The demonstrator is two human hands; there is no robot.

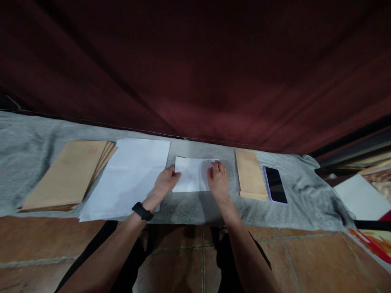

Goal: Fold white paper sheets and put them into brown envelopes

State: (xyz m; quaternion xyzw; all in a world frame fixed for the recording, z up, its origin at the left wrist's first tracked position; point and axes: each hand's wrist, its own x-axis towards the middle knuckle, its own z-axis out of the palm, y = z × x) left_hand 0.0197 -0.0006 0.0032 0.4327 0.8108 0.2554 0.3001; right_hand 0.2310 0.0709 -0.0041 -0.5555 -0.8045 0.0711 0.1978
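Note:
A white sheet of paper (192,175), seemingly folded, lies crosswise on the grey cloth in front of me. At its left edge, my left hand (165,181) is closed, thumb on top and fingers at the rim, gripping the paper. My right hand (219,179) is over the paper's right end with fingers loosely curved and thumb apart, and it casts a shadow on the sheet. Whether its fingertips touch the paper is hard to see. Just left of my left hand lies a stack of larger white sheets (134,171).
Large brown envelopes (67,171) lie fanned at the left. Smaller brown envelopes (251,175) and a phone (275,185) lie to the right. The grey cloth (189,209) covers a narrow surface. A dark red curtain (195,81) hangs behind it, and printed sheets (363,197) are at far right.

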